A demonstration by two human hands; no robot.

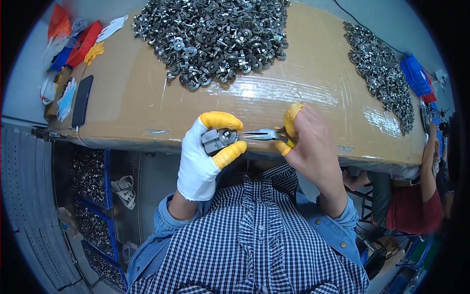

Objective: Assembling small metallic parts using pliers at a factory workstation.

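Note:
My left hand (199, 159), in a white glove with yellow finger covers, is closed around a grey metal block (212, 142). A small round metal part (227, 135) sits on the block between the thumb and fingers. In my right hand (313, 142), bare but for yellow finger covers, is a pair of needle-nose pliers (262, 134). Their tips point left and reach close to the round part; whether they touch it I cannot tell. Both hands are at the table's near edge.
A large heap of small metal parts (220, 39) covers the table's (132, 108) far middle, with another heap (382, 68) at right. A phone (82, 100) lies at left. Blue bins (108, 179) of parts stand below left. A co-worker in red (413, 213) sits at right.

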